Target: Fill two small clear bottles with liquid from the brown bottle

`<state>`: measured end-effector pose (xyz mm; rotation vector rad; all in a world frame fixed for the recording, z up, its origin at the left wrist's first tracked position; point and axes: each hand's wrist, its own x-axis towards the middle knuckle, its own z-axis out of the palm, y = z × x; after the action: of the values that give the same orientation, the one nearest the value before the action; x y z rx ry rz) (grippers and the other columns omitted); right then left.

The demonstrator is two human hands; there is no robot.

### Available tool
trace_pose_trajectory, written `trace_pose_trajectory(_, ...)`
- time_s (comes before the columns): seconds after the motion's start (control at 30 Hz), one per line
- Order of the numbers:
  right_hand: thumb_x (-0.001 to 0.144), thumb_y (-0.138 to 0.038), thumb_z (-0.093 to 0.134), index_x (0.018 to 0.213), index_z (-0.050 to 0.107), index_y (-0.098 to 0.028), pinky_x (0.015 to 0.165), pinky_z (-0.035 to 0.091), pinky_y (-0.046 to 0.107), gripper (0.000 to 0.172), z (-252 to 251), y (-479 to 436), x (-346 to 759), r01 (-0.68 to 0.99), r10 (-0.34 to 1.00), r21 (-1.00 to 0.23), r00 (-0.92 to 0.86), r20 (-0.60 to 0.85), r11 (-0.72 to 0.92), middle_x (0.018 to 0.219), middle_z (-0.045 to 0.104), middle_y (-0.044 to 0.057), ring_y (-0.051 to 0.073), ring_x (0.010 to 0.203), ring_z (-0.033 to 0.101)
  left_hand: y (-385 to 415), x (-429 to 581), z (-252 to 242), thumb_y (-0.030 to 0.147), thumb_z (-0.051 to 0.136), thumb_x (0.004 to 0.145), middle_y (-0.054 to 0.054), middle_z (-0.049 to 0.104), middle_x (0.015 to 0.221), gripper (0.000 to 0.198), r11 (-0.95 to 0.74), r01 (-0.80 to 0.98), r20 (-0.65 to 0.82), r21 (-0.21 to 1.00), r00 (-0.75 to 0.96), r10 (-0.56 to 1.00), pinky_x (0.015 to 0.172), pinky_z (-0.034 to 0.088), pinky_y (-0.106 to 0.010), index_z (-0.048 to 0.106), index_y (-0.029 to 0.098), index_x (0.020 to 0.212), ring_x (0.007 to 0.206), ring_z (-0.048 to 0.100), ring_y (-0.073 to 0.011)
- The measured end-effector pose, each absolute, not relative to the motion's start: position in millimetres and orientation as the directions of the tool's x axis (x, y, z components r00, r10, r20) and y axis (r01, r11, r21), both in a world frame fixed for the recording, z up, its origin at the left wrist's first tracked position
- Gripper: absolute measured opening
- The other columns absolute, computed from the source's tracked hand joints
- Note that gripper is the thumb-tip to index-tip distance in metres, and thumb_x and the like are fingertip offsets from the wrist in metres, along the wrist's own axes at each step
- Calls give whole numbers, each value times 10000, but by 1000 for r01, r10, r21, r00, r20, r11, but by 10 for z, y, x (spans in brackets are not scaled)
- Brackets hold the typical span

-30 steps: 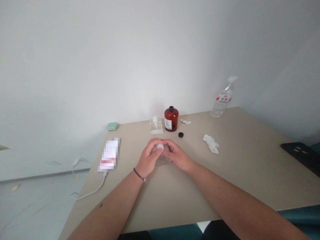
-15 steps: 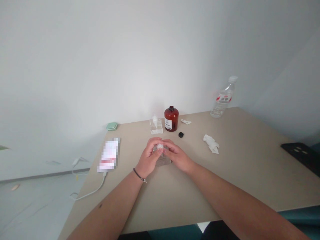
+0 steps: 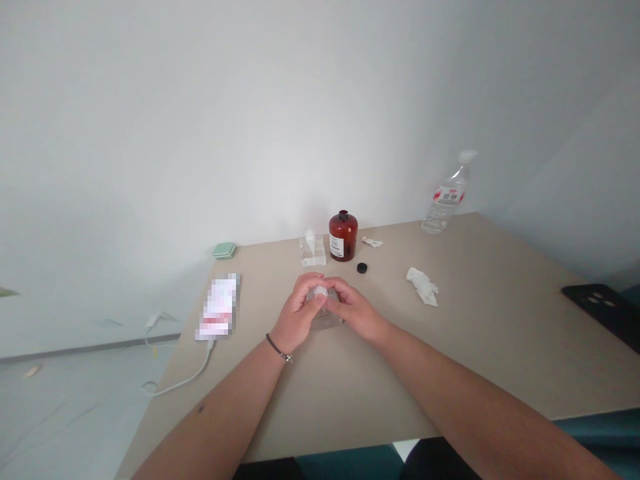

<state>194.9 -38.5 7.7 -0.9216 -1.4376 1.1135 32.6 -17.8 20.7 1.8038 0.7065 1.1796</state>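
Observation:
My left hand (image 3: 302,308) and my right hand (image 3: 354,310) are curled together around a small white piece (image 3: 320,291) at the middle of the table. Their thumbs meet in front of it and their fingertips close behind it. Below it sits a low clear square container (image 3: 327,321), partly covered by my hands; whether the two are joined is hidden. Just beyond stands a similar clear block-shaped container (image 3: 313,257) with a white pointed piece (image 3: 310,239) rising from it. Beside that is a brown-red bottle (image 3: 343,233), uncapped, bearing a white label. A black cap (image 3: 362,268) lies before the bottle.
Crumpled tissues (image 3: 423,287) lie to the right, with a smaller one (image 3: 372,242) near the wall. A tilted-looking water bottle (image 3: 445,200) stands at the back right. Left are a phone (image 3: 218,307) on a cable (image 3: 195,377) and a green case (image 3: 224,251). A black phone-like item (image 3: 603,307) lies far right.
Both hands keep their hold on the white piece, with hardly any finger movement. The whole view has shifted very slightly.

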Motion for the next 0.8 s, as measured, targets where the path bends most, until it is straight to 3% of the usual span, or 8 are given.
trace_pose_trajectory(0.17, 858, -532, 638, 1097, 710, -282, 1109, 337, 443, 353, 120, -392, 1956, -34, 940, -956, -172, 294, 293, 1223, 634, 48, 256, 1239, 530, -182, 328, 219, 409, 539, 950, -58, 578, 1193, 231, -495, 7, 451, 869, 398, 799, 1101, 364, -415, 642, 250, 1082, 1213, 514, -234)
trace_pose_trajectory(0.33, 821, -548, 681, 1132, 645, -254, 1074, 378, 446, 429, 90, -396, 1940, -48, 946, -961, -171, 277, 273, 1196, 646, 58, 247, 1177, 563, -177, 321, 204, 403, 540, 951, -64, 555, 1218, 238, -485, 13, 439, 874, 406, 802, 1097, 359, -405, 625, 243, 1105, 1223, 505, -232)
trace_pose_trajectory(0.53, 865, -545, 623, 1096, 691, -266, 1106, 342, 434, 369, 96, -388, 1948, -44, 945, -957, -155, 289, 286, 1225, 630, 54, 247, 1232, 534, -176, 322, 209, 399, 535, 954, -68, 559, 1207, 234, -497, 16, 448, 868, 410, 795, 1101, 354, -411, 623, 241, 1102, 1219, 506, -232)
trace_pose_trajectory(0.8, 821, -548, 675, 1088, 666, -255, 1053, 396, 447, 397, 96, -394, 1941, -76, 957, -969, -157, 245, 236, 1151, 656, 53, 245, 1141, 577, -178, 325, 204, 391, 550, 948, -60, 562, 1214, 226, -487, 16, 439, 873, 407, 801, 1096, 356, -392, 628, 244, 1101, 1216, 511, -225)
